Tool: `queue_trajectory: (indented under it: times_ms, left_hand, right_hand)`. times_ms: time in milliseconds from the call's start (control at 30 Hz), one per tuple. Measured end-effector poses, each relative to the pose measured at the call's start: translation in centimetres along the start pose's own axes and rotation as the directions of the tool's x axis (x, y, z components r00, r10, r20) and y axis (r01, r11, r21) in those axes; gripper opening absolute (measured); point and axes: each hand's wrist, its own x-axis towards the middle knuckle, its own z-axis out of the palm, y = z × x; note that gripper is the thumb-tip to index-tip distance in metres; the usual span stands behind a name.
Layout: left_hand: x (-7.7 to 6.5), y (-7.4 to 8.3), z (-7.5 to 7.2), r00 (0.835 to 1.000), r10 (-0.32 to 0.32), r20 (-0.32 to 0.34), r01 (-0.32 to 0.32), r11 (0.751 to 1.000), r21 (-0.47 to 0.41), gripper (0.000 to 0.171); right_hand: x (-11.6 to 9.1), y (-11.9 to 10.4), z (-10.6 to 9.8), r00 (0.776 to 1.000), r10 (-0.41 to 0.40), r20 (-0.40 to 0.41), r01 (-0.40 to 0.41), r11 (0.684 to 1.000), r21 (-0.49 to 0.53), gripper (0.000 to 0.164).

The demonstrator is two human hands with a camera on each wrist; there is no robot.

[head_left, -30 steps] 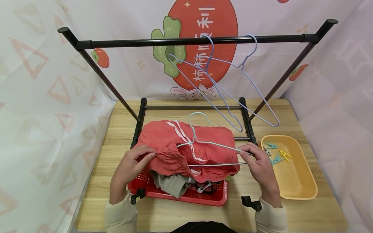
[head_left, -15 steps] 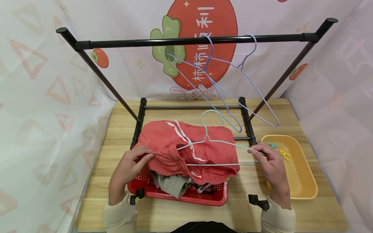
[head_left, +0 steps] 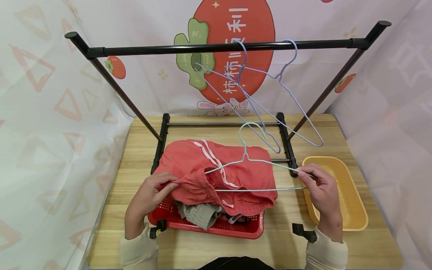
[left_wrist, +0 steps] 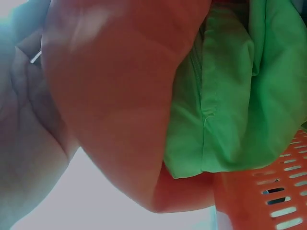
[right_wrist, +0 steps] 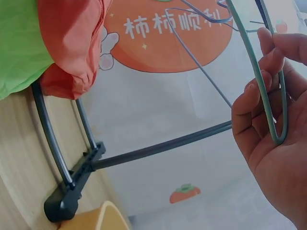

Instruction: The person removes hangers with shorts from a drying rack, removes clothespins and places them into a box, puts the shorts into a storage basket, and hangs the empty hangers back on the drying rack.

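Observation:
Red shorts (head_left: pixel 189 153) with white drawstrings lie over the red basket (head_left: pixel 216 230). My left hand (head_left: pixel 146 197) pinches their waistband at the left side. A mint-green wire hanger (head_left: pixel 260 161) has its left end inside the waistband, while its hook stands up behind. At the hanger's right end my right hand (head_left: pixel 320 189) grips the wire; in the right wrist view the fingers curl round the bent corner of the hanger (right_wrist: pixel 261 91). Green cloth (left_wrist: pixel 230 91) hangs beside the red fabric in the left wrist view. The hanger's left tip is hidden in the shorts.
A black rack (head_left: pixel 199 49) spans the back, with two lilac hangers (head_left: pixel 258 108) on its bar. Grey clothing (head_left: pixel 199 214) pokes out of the basket's front. To the right stands a yellow tray (head_left: pixel 351 213), partly behind my right hand.
My right hand has moved right with the hanger, drawing more of it out of the waistband on that side. The left hand stays at the waistband, and the shorts barely shift.

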Motion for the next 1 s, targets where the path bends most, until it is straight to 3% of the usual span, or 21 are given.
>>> queue_trajectory:
  times_ms: [167, 300, 500, 633, 700, 800, 900, 1000]
  left_hand:
    - [-0.6, 0.0, -0.2, 1.0, 0.012, 0.02, -0.011, 0.998, -0.055, 0.031]
    - [-0.8, -0.2, -0.3, 0.999, 0.044, 0.03, -0.041, 0.994, -0.098, 0.035]
    - [-0.9, -0.4, -0.2, 0.997, 0.056, 0.053, -0.047, 0.988, -0.15, 0.035]
    - [-1.1, -0.5, -0.4, 0.998, 0.052, 0.046, -0.044, 0.987, -0.154, 0.036]
    - [-1.2, -0.6, -0.5, 0.998, 0.049, 0.032, -0.044, 0.989, -0.14, 0.036]
    - [-1.5, -0.7, -0.6, 0.999, 0.044, -0.025, -0.046, 0.995, -0.087, 0.036]
    - [-1.7, -0.7, -0.6, 0.993, 0.038, -0.11, -0.036, 0.999, 0.019, 0.036]
    - [-1.7, -0.7, -0.5, 0.986, 0.018, -0.166, 0.001, 0.993, 0.116, 0.032]
  right_hand:
    - [0.1, -0.4, 0.5, 0.993, 0.067, -0.096, -0.049, 0.981, 0.186, 0.014]
    - [0.3, -0.7, 1.5, 0.952, 0.2, -0.231, -0.134, 0.952, 0.274, 0.012]
    - [0.7, -0.9, 3.5, 0.872, 0.329, -0.363, -0.098, 0.843, 0.529, 0.022]
    - [0.7, -1.3, 4.3, 0.852, 0.361, -0.379, -0.051, 0.778, 0.626, 0.021]
    - [0.7, -1.6, 4.4, 0.861, 0.35, -0.369, -0.029, 0.758, 0.651, 0.018]
    - [0.4, -1.9, 4.1, 0.907, 0.301, -0.295, -0.033, 0.749, 0.662, 0.008]
    - [0.3, -2.1, 3.7, 0.964, 0.202, -0.172, -0.042, 0.758, 0.651, 0.009]
    - [0.3, -2.2, 3.4, 0.995, 0.072, -0.066, -0.005, 0.714, 0.7, 0.02]
